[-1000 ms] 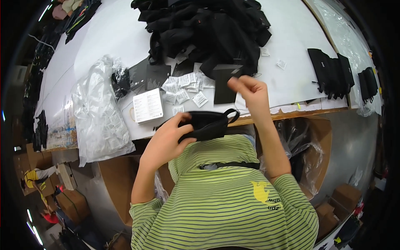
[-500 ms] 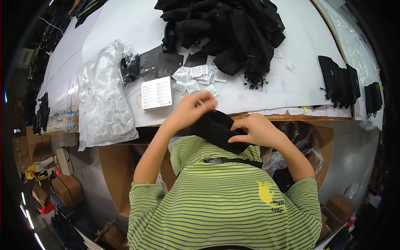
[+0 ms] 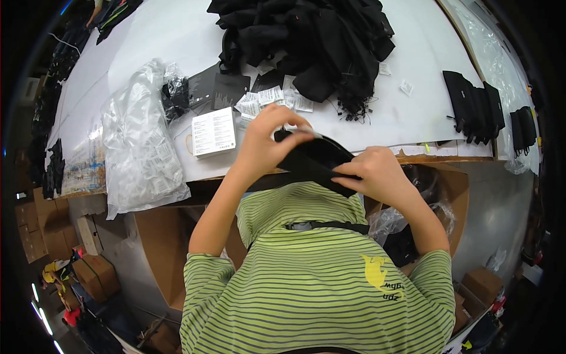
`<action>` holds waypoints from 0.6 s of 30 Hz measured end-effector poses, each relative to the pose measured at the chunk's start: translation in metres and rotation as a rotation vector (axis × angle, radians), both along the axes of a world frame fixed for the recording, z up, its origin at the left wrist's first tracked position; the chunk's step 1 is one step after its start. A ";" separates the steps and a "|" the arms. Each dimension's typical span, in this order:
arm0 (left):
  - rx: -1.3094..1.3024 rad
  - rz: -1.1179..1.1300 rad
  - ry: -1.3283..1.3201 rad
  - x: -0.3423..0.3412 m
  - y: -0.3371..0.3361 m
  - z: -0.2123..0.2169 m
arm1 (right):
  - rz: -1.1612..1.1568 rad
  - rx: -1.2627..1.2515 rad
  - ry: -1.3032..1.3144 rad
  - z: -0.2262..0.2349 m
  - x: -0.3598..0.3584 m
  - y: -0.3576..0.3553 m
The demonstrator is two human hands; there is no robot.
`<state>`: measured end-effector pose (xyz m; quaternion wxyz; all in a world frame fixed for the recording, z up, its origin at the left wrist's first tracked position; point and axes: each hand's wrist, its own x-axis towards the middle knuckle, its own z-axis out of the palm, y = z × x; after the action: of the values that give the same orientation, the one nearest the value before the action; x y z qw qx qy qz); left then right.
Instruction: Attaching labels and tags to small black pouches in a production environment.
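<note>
A black fabric piece (image 3: 309, 160), with an opening like a pouch or tube, is stretched between my hands just off the table's near edge. My left hand (image 3: 272, 140) pinches its far left rim between thumb and fingers, and something pale shows along the rim beside the fingertips. My right hand (image 3: 377, 172) grips the right end, thumb on the near side. White printed labels (image 3: 270, 95) lie scattered beyond my left hand. Beside them stands a white printed box (image 3: 214, 133). What the inside of the fabric holds, if anything, is hidden.
A big heap of black fabric items (image 3: 306, 41) covers the far middle of the white table (image 3: 413, 127). A clear plastic bag of labels (image 3: 144, 144) hangs over the left edge. Black cards (image 3: 227, 88) lie behind the box; stacked black pieces (image 3: 471, 106) sit at right. Cardboard boxes (image 3: 159, 253) stand below.
Both hands have raised the fabric piece slightly, away from my body. My left hand has moved to its far rim, and the opening shows wider. The view has shifted a little.
</note>
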<state>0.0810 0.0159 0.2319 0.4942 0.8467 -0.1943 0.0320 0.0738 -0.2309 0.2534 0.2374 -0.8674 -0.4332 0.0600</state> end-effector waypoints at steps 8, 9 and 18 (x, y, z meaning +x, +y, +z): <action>-0.863 0.427 0.121 -0.035 0.004 -0.028 | -0.103 0.271 -0.203 0.011 0.010 0.032; -1.076 0.361 0.300 -0.045 0.000 -0.041 | -0.124 0.336 -0.183 0.011 0.010 0.037; -1.421 0.512 0.522 -0.043 -0.015 -0.015 | -0.701 0.926 0.376 -0.018 -0.011 0.057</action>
<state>0.0382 0.0008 0.2171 0.9224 0.3279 0.1948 0.0614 0.0627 -0.1735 0.2353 0.6679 -0.7395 -0.0537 -0.0641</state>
